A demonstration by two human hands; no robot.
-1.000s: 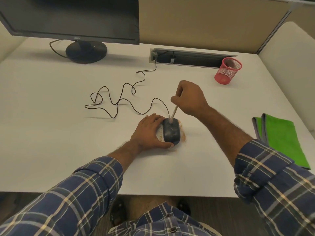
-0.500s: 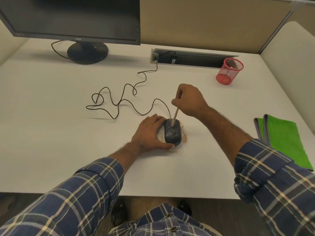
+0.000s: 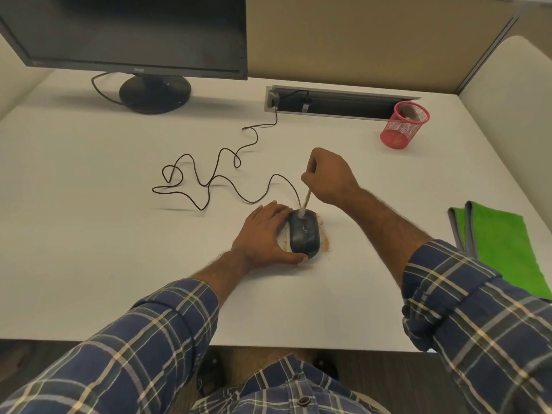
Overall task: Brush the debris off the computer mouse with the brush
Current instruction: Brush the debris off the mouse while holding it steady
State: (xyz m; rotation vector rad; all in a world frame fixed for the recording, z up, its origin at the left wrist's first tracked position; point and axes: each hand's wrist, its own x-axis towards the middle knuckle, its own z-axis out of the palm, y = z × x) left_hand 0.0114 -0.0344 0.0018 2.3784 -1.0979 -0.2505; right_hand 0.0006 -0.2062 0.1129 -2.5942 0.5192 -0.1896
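Note:
A black wired computer mouse (image 3: 305, 235) lies on the white desk (image 3: 89, 234), with pale smears on its top. My left hand (image 3: 263, 234) grips its left side and rear, thumb under the near end. My right hand (image 3: 330, 177) holds a thin light-handled brush (image 3: 306, 202) tilted down, its tip touching the front of the mouse. Brownish debris (image 3: 326, 242) lies on the desk along the mouse's right side and near its rear.
The mouse cable (image 3: 209, 183) loops across the desk to a cable tray (image 3: 337, 103) at the back. A black monitor (image 3: 128, 34) stands back left. A red mesh cup (image 3: 404, 125) sits back right, a green cloth (image 3: 504, 249) at the right edge.
The brush tip stays at the front of the mouse while my right hand shifts slightly. My left hand keeps its hold on the mouse.

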